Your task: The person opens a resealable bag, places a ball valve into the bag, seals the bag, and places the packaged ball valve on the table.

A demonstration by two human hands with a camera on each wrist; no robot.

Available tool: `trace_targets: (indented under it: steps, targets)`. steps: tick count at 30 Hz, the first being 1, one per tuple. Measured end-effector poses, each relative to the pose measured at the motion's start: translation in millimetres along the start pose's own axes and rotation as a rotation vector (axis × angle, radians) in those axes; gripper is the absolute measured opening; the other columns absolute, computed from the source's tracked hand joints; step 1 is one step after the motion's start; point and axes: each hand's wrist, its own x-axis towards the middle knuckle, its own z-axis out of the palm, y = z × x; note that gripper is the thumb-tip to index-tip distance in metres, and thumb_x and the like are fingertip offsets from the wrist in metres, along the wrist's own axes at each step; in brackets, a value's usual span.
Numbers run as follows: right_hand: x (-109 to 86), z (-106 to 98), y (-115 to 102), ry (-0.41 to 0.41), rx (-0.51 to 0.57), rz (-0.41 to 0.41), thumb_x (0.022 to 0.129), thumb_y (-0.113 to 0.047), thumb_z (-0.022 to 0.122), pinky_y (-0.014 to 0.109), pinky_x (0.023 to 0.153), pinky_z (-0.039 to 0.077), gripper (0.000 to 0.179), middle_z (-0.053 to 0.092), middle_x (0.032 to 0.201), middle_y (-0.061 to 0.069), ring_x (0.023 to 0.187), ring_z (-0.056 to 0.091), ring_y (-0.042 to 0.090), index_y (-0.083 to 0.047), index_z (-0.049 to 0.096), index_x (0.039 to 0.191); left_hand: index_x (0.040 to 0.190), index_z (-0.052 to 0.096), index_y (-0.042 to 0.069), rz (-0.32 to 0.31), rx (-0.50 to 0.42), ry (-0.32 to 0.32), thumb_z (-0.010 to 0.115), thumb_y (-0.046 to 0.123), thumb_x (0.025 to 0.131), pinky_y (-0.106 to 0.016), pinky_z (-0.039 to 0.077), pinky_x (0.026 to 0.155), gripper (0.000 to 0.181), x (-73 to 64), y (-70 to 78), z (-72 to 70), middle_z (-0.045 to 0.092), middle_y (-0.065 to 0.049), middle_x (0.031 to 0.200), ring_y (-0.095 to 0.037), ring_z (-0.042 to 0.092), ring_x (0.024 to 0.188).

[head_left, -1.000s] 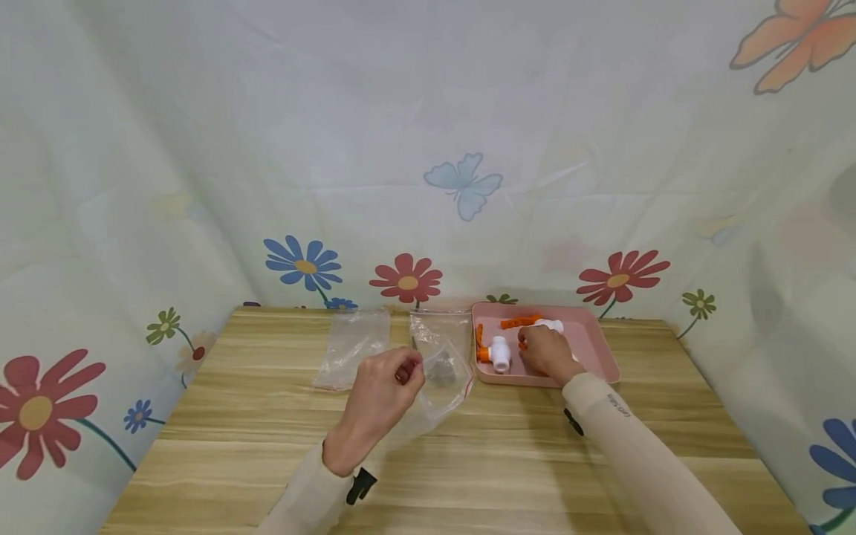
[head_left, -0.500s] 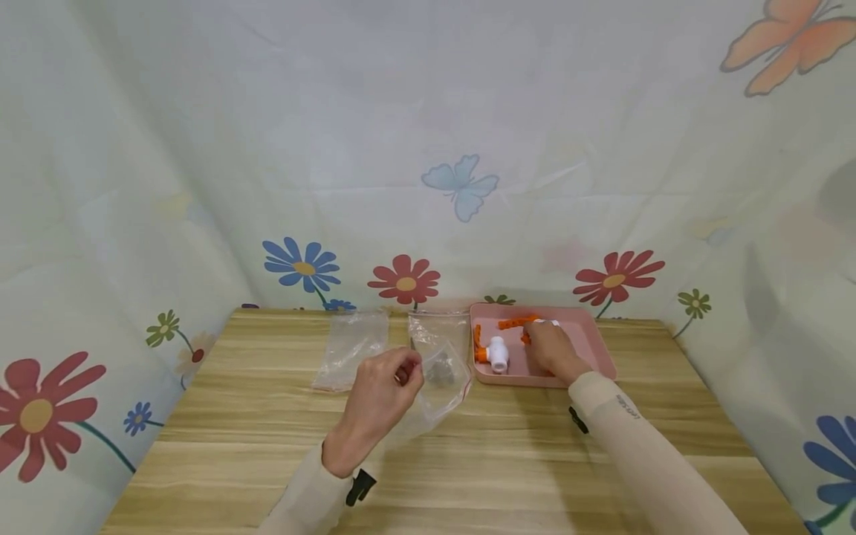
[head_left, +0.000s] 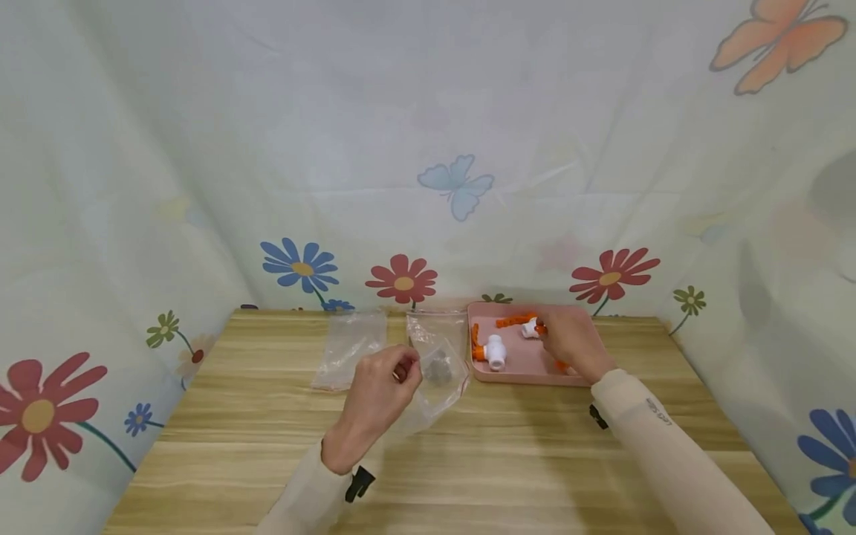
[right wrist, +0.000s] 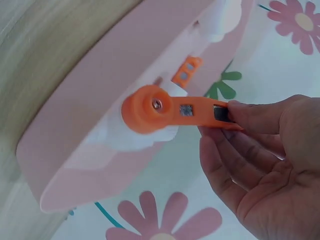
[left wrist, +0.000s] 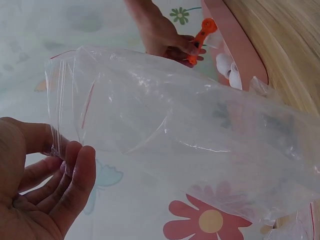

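Note:
My left hand [head_left: 381, 394] pinches the zip edge of a clear zip-lock bag [left wrist: 150, 100], which hangs and spreads rightward in the left wrist view. Over the pink tray [head_left: 605, 371], my right hand [head_left: 568, 345] pinches the orange lever of a white plastic ball valve [right wrist: 145, 120] between thumb and fingers. The valve's white body points away from the hand, overlapping the tray in the right wrist view. Another ball valve [head_left: 495, 353] with an orange lever lies at the tray's left end. A further orange lever [head_left: 515, 320] shows near the tray's back edge.
Two more clear bags lie flat at the back of the wooden table [head_left: 267, 446]: one on the left [head_left: 354, 345], another bag [head_left: 438, 323] beside the tray. An orange piece [head_left: 562, 366] shows in the tray below my right hand. A flowered curtain [head_left: 334, 148] hangs behind.
My right hand has shifted right and back within the tray, and a white valve body now shows left of its fingers. The left hand keeps its hold on the bag almost unmoved.

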Motion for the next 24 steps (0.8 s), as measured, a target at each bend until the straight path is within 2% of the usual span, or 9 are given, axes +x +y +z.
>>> trace_targets:
  steps: [3, 6, 11, 19, 24]
  targets:
    - [1.8, -6.2, -0.5, -0.012, 0.065, 0.014, 0.086, -0.003, 0.067, 0.046, 0.079, 0.054, 0.018, 0.071, 0.091, 0.009, 0.078, 0.059, 0.025, -0.007, 0.071, 0.103, 0.083, 0.069, 0.008, -0.009, 0.002, -0.010, 0.069, 0.001, 0.084, -0.015, 0.049, 0.056, 0.006, 2.2, -0.7, -0.8, 0.065, 0.002, 0.070, -0.004, 0.057, 0.060]
    - [3.2, -11.7, -1.3, -0.036, 0.131, 0.047, 0.089, -0.005, 0.065, 0.043, 0.075, 0.054, 0.008, 0.070, 0.088, 0.012, 0.075, 0.058, 0.025, -0.001, 0.067, 0.096, 0.083, 0.069, 0.007, -0.013, -0.002, -0.020, 0.068, 0.002, 0.085, -0.015, 0.049, 0.056, 0.005, 3.6, -2.0, -0.5, 0.066, 0.002, 0.071, -0.005, 0.057, 0.061]
    - [0.6, -20.3, -4.9, -0.049, 0.206, 0.072, 0.092, -0.008, 0.065, 0.036, 0.066, 0.052, 0.012, 0.067, 0.085, 0.013, 0.069, 0.056, 0.024, 0.000, 0.062, 0.100, 0.083, 0.069, 0.006, -0.011, -0.008, -0.016, 0.068, 0.001, 0.085, -0.015, 0.049, 0.056, 0.005, 2.7, -4.3, 0.5, 0.065, 0.001, 0.070, -0.005, 0.057, 0.061]
    - [-6.5, -45.5, -23.0, 0.065, 0.196, -0.010, 0.091, -0.011, 0.068, 0.036, 0.061, 0.051, 0.015, 0.070, 0.084, 0.015, 0.064, 0.059, 0.023, 0.001, 0.063, 0.100, 0.083, 0.069, 0.008, -0.014, -0.002, 0.000, 0.069, 0.002, 0.084, -0.015, 0.049, 0.056, 0.006, 2.0, -4.3, 0.3, 0.065, 0.002, 0.070, -0.005, 0.057, 0.060]
    - [-16.0, -65.2, -37.2, 0.099, 0.206, -0.043, 0.090, -0.013, 0.070, 0.034, 0.060, 0.050, 0.016, 0.072, 0.086, 0.013, 0.066, 0.060, 0.021, -0.002, 0.066, 0.100, 0.084, 0.069, 0.006, -0.024, -0.019, -0.007, 0.067, 0.002, 0.085, -0.015, 0.049, 0.056, 0.005, 1.7, -4.4, 1.1, 0.066, 0.001, 0.070, -0.005, 0.058, 0.061]
